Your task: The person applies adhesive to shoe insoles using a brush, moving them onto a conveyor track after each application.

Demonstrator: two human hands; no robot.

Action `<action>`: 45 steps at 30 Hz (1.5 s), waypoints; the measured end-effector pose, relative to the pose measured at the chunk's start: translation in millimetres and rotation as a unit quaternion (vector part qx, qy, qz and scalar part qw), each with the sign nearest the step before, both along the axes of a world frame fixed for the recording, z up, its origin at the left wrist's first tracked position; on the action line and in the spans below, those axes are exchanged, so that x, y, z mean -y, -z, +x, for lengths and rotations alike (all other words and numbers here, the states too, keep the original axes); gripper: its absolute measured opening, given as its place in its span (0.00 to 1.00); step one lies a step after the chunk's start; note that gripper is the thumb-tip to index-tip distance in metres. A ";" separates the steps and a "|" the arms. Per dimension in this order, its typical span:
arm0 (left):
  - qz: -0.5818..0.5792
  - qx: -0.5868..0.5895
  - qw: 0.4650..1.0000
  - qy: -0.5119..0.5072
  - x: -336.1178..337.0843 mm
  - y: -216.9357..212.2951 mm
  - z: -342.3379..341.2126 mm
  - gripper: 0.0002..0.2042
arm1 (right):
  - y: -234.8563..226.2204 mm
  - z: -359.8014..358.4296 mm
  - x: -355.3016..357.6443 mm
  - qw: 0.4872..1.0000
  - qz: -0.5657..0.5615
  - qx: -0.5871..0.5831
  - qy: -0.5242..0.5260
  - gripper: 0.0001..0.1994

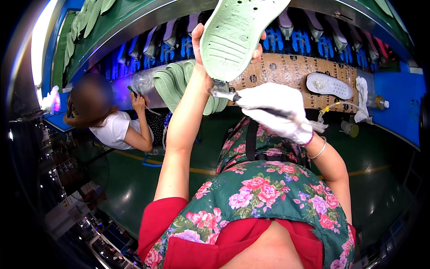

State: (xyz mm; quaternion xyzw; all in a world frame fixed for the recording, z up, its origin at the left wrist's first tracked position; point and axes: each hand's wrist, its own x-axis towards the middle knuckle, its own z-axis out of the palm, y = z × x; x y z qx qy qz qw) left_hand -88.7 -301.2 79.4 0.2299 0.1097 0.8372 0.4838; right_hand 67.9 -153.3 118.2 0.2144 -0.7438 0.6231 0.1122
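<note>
A pale green shoe sole [233, 40] is held up at the top middle, its patterned face toward me. My left hand [199, 50] grips it from behind, fingertips showing at both of its edges. Below the sole's lower end is my right hand [273, 105] in a white glove. Its fingers close round a slim brush-like tool [227, 95], whose pale tip points left, just under the sole and near my left wrist. I cannot tell whether the tip touches the sole. Several green soles [172, 87] lean together on the bench, left of my left forearm.
Brown printed covering [286, 67] lies on the bench, bearing a white sole [329, 86]. A white cloth [361, 96], a clear bottle [380, 102] and a thin tube [345, 103] are at right. Behind run racked shoes [338, 36] on blue holders. A co-worker [121, 127] sits at left.
</note>
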 end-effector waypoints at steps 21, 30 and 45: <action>-0.103 0.070 0.992 -0.020 0.6 8.1 3.6 0.43 | -2.6 5.3 -13.7 0.984 -0.087 0.144 0.049 0.08; -0.156 0.164 0.967 -0.115 10.4 4.6 63.1 0.41 | -25.8 -39.9 -51.6 0.946 0.187 -0.168 0.207 0.09; 0.127 0.290 0.939 -0.135 -107.9 -71.9 -78.8 0.46 | 53.3 25.3 -62.4 0.851 -0.388 0.227 0.271 0.10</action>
